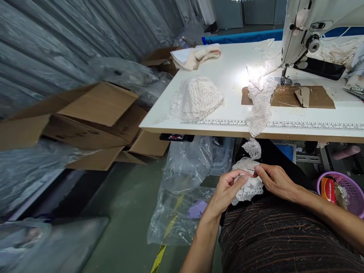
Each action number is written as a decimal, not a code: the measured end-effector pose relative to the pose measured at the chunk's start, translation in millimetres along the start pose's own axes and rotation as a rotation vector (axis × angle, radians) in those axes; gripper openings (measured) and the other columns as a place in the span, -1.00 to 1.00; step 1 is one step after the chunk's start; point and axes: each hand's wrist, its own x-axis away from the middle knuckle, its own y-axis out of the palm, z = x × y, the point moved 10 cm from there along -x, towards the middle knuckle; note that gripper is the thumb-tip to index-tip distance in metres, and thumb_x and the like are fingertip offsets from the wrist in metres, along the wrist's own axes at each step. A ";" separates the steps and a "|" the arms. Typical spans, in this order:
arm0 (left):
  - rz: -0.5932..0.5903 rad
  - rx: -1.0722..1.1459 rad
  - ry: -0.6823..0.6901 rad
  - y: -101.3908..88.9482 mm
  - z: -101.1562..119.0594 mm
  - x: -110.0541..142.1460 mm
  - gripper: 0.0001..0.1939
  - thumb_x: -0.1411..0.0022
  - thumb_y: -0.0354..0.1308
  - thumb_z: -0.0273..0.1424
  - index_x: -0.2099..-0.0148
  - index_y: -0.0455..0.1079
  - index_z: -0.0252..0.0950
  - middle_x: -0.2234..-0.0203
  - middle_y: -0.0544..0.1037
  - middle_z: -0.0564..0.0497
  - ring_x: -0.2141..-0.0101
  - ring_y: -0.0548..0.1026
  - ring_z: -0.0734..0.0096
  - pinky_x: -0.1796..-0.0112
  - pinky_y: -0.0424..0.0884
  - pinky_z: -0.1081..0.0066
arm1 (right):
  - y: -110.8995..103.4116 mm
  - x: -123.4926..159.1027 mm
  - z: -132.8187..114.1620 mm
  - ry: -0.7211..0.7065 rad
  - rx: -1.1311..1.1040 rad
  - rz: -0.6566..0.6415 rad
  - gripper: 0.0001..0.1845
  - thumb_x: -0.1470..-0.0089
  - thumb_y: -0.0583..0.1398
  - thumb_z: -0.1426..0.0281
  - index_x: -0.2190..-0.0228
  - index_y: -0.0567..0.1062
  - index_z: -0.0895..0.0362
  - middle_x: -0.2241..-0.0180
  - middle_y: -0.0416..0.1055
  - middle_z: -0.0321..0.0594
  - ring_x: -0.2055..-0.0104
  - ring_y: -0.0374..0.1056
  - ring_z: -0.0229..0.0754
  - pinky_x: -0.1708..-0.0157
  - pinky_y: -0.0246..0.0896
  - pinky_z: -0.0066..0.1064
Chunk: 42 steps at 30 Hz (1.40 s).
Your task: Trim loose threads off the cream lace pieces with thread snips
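Above my lap, my left hand [227, 187] and my right hand [274, 180] meet with their fingertips pinched close together over white lace [248, 191]. My left fingers lie on the lace and hold it. Between the tips of my right fingers there may be something thin and dark, too small to name. A narrow lace strip [260, 110] hangs over the table edge down to the piece in my lap. Its upper part lies beside the needle of the white sewing machine [295, 41].
A pile of lace pieces [201, 99] and folded cream cloth [196, 57] lie on the white table [159, 110]. A black phone [324, 68] sits behind the machine's needle. Open cardboard boxes [99, 102] and clear plastic [184, 167] stand left. A purple basket [354, 193] is at right.
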 end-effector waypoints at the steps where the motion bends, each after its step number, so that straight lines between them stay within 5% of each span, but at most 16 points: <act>1: -0.007 -0.002 0.003 0.9 0.6 -0.2 -0.51 0.01 0.36 0.03 0.32 0.61 -0.36 0.47 0.57 -0.04 0.47 0.41 0.45 0.42 0.30 0.48 | 1.0 0.8 -1.4 -0.010 0.010 -0.010 -0.49 -0.35 -0.12 0.18 0.44 0.44 0.14 0.61 0.18 -0.36 0.58 0.05 -0.30 0.51 -0.12 -0.45; 6: 0.006 -0.033 0.014 1.6 1.9 -0.9 -0.53 -0.03 0.32 0.02 0.39 0.55 -0.36 0.61 0.41 0.09 0.57 0.26 0.55 0.51 0.19 0.52 | 3.6 -0.5 0.0 0.009 0.086 0.010 -0.56 -0.31 -0.02 0.18 0.51 0.39 0.11 0.63 0.15 -0.37 0.60 -0.01 -0.31 0.52 -0.17 -0.44; 10: 0.018 -0.059 0.019 -0.8 3.7 -5.1 -0.54 -0.04 0.32 0.00 0.38 0.54 -0.36 0.55 0.48 0.02 0.52 0.34 0.48 0.47 0.25 0.49 | -3.3 1.1 2.9 0.000 0.000 0.084 -0.52 -0.31 -0.09 0.14 0.53 0.34 0.10 0.62 0.15 -0.36 0.58 0.02 -0.30 0.53 -0.12 -0.44; 17: 0.272 -0.196 0.227 -27.3 34.3 -43.2 -0.54 0.05 0.38 -0.21 0.11 0.45 -0.29 0.65 0.33 0.23 0.59 0.27 0.56 0.48 0.20 0.52 | -30.1 -0.4 9.3 0.007 -0.147 0.210 -0.62 -0.21 0.03 0.09 0.43 0.37 0.11 0.58 0.21 -0.37 0.56 0.09 -0.30 0.53 0.02 -0.46; 21: 0.270 -0.361 0.294 -10.2 41.8 -57.7 -0.77 -0.03 0.27 -0.24 0.35 0.49 -0.30 0.70 0.27 0.21 0.61 0.22 0.55 0.50 0.16 0.50 | -50.2 -10.9 8.1 0.011 -0.169 0.390 -0.67 -0.08 0.16 0.10 0.40 0.40 0.13 0.48 0.35 -0.30 0.60 0.07 -0.36 0.58 -0.01 -0.47; 25: 0.199 -0.591 0.480 18.6 60.8 -38.1 -0.82 -0.11 0.18 -0.34 0.50 0.46 -0.27 0.68 0.28 0.14 0.58 0.24 0.50 0.49 0.15 0.46 | -61.8 -18.7 7.0 0.074 -0.135 0.496 -0.65 0.01 0.23 0.13 0.33 0.49 0.16 0.45 0.44 -0.25 0.61 0.12 -0.36 0.57 0.05 -0.46; 29: 0.211 -0.631 0.658 12.9 88.9 -8.6 -0.91 -0.10 0.23 -0.37 0.32 0.53 -0.24 0.49 0.43 0.03 0.45 0.37 0.38 0.37 0.28 0.41 | -57.6 -12.8 -7.4 -0.006 -0.137 0.448 -0.72 -0.08 0.13 0.24 0.40 0.54 0.17 0.58 0.39 -0.28 0.60 0.15 -0.32 0.55 0.08 -0.46; 31: 0.230 -0.582 0.679 -1.5 97.6 -2.1 -0.75 -0.11 0.26 -0.28 0.14 0.54 -0.25 0.34 0.46 -0.03 0.38 0.38 0.34 0.32 0.31 0.38 | -50.7 -2.6 -23.4 -0.135 -0.162 0.385 -0.75 -0.10 0.13 0.30 0.41 0.55 0.18 0.58 0.42 -0.27 0.58 0.21 -0.31 0.53 0.13 -0.47; 34: 0.014 -0.465 0.622 1.2 91.0 -6.1 -0.56 -0.13 0.25 -0.10 0.04 0.53 -0.27 0.18 0.42 -0.10 0.27 0.41 0.27 0.25 0.34 0.34 | -39.1 17.3 -44.3 -0.305 -0.198 0.296 -0.79 -0.11 0.14 0.39 0.39 0.58 0.19 0.54 0.49 -0.24 0.54 0.29 -0.30 0.50 0.19 -0.48; 36: -0.176 -0.368 0.565 14.6 78.9 -7.8 -0.56 -0.13 0.25 -0.04 0.14 0.56 -0.29 0.19 0.40 -0.10 0.20 0.42 0.23 0.18 0.36 0.32 | -32.7 26.9 -50.4 -0.357 -0.209 0.253 -0.80 -0.11 0.14 0.44 0.35 0.58 0.19 0.50 0.52 -0.22 0.53 0.33 -0.30 0.48 0.22 -0.48; 38: -0.245 -0.269 0.520 21.3 68.5 -8.0 -0.63 -0.13 0.29 -0.06 0.29 0.57 -0.30 0.24 0.41 -0.09 0.20 0.44 0.24 0.16 0.37 0.32 | -29.2 30.0 -46.8 -0.329 -0.227 0.227 -0.82 -0.10 0.15 0.44 0.34 0.57 0.19 0.50 0.52 -0.22 0.53 0.32 -0.30 0.48 0.22 -0.48; 42: -0.169 -0.159 0.392 15.1 49.2 -11.5 -0.63 -0.13 0.31 -0.08 0.39 0.53 -0.32 0.36 0.51 -0.07 0.31 0.47 0.33 0.25 0.38 0.37 | -25.3 23.1 -22.1 -0.141 -0.261 0.158 -0.77 -0.14 0.17 0.28 0.33 0.52 0.19 0.50 0.45 -0.26 0.56 0.21 -0.32 0.55 0.15 -0.49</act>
